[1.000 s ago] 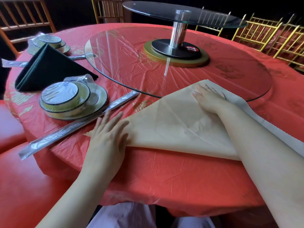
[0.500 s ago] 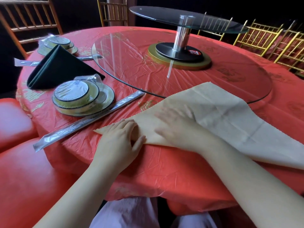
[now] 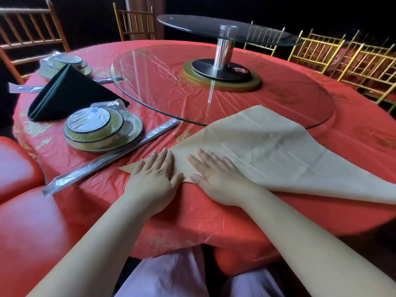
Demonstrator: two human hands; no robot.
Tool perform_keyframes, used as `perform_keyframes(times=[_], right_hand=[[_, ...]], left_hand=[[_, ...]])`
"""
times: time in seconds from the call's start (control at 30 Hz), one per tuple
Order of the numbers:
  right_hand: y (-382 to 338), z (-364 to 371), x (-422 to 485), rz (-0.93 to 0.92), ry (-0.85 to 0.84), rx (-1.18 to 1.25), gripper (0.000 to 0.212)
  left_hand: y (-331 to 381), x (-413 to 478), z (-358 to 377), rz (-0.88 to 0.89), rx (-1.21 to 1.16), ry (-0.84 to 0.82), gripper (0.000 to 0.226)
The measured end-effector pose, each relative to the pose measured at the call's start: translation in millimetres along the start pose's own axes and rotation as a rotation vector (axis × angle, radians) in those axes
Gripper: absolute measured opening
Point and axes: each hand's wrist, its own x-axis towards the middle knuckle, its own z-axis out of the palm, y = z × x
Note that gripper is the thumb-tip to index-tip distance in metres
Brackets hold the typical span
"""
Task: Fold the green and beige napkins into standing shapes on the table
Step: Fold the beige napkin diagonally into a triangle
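Beige napkin [image 3: 267,155], folded at lower centre, lies under both flat, straight-fingered hands: left hand [image 3: 153,176], right hand [image 3: 216,175].

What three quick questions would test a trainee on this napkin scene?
1. True or false: the left hand and right hand both lie flat on the beige napkin.
2. The green napkin is: A) spread flat, B) folded and standing, C) held in a hand.
3. What long wrapped thing lies between the dishes and the beige napkin?
Key: 1 true; 2 B; 3 chopsticks.
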Motion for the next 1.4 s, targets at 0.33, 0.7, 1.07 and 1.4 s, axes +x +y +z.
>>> perform_keyframes(times=[0.33, 0.7, 1.07, 1.4], right_hand=[[4.5, -0.6, -2.4, 0.061, 0.030, 0.004, 0.057], [41.9, -5.9, -29.8, 0.105, 0.081, -0.031, 0.054], [120.3, -9.2, -74.4, 0.251, 0.070, -0.026, 0.058], [123.8, -7.3, -74.7, 0.242, 0.093, -0.005, 0.058]], left_hand=[[20.1, 19.5, -23.2, 0.082, 0.109, -0.115, 0.064], [47.5, 17.4, 9.6, 0.140, -0.018, -0.027, 0.078], [48.3, 30.6, 6.8, 0.356, -0.036, -0.023, 0.086], [35.6, 30.1, -1.7, 0.767, -0.325, 0.031, 0.057]])
